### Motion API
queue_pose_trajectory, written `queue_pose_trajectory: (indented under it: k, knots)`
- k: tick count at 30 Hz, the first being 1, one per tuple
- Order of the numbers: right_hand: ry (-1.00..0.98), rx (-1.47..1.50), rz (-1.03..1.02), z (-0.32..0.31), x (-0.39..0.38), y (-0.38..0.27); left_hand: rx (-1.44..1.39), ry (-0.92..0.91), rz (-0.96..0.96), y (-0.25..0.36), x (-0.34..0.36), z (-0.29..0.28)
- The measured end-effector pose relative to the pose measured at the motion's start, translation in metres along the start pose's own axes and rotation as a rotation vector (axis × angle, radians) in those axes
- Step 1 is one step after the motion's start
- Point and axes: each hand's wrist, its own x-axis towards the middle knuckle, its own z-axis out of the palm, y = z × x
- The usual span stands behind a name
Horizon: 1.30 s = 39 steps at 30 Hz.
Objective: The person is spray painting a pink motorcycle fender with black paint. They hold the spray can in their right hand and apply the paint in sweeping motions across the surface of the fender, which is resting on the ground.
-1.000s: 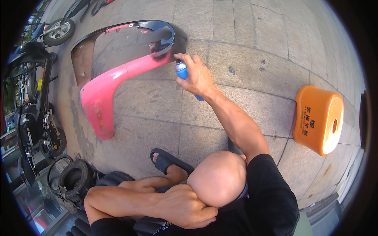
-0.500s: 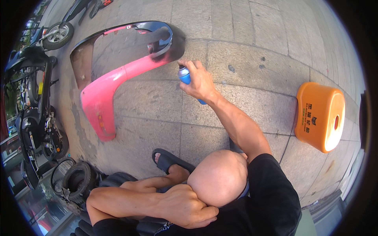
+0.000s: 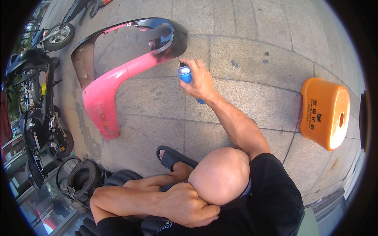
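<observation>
Outdoor pavement of grey stone slabs [image 3: 244,102], jointed and darkly spotted. On it, far left, is a curved pink-and-black plastic panel [image 3: 103,85]. Near the panel's right end, apart from it, the right hand [image 3: 201,82] grips a blue-and-silver cylindrical spray can [image 3: 184,74]. The left hand [image 3: 187,206] rests against a bare knee [image 3: 220,175]; its finger closure cannot be told. Right: an orange plastic stool [image 3: 323,114]. Left: a black scooter [image 3: 33,131]; nearer, a black rubber tyre [image 3: 93,177].

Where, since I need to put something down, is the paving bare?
Paving is free between the spray can and the orange stool, and between the pink panel and the sandal. It's crowded at left, with the motorbike and tire.
</observation>
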Motion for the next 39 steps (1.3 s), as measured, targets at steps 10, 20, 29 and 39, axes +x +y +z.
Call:
queue_pose_trajectory:
  k: [10,20,29,39]
  knots:
    - [-0.033,-0.033,0.027,-0.001,-0.005,0.001,0.01,-0.019,0.029,0.0,0.003,-0.001]
    - [0.043,0.001,0.032,-0.006,0.007,0.005,0.01,-0.021,0.004,0.001,0.001,0.0]
    - [0.015,0.03,0.039,-0.005,0.019,-0.012,0.022,-0.02,0.015,0.0,0.003,-0.002]
    - [-0.075,-0.012,0.013,-0.006,0.03,-0.029,-0.01,-0.036,0.0,0.0,0.004,-0.006]
